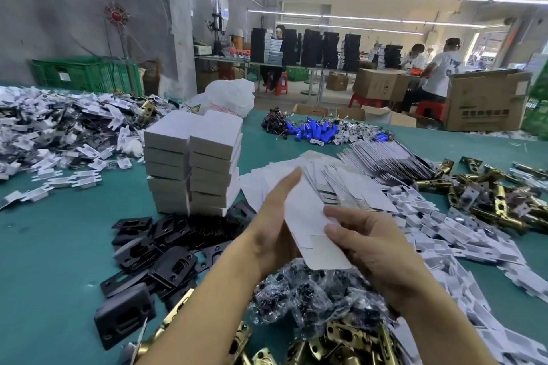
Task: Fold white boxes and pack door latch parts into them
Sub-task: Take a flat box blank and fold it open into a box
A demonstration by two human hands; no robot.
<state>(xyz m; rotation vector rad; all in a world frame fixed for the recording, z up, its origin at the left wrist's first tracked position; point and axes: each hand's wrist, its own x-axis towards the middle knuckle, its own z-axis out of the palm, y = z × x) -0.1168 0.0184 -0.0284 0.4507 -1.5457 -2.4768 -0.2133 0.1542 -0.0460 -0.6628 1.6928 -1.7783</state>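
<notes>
A flat white box blank (308, 225) is held above the green table between both hands. My left hand (275, 216) lies along its left edge with straight fingers pointing up. My right hand (364, 243) pinches its right side, thumb on top. Beyond it, a fanned row of flat white box blanks (370, 169) lies on the table. Two stacks of folded white boxes (195, 163) stand to the left. Black strike plates (166, 249) lie in front of the stacks. Brass latch bolts (341, 341) and clear bags of screws (305, 296) lie below my hands.
White plastic parts (59, 133) are heaped at far left and spread at right (462, 243). More brass latches (489, 195) lie at far right. Blue cells with wires (317, 129) sit at the back. Cardboard cartons (486, 101) and seated workers are beyond the table.
</notes>
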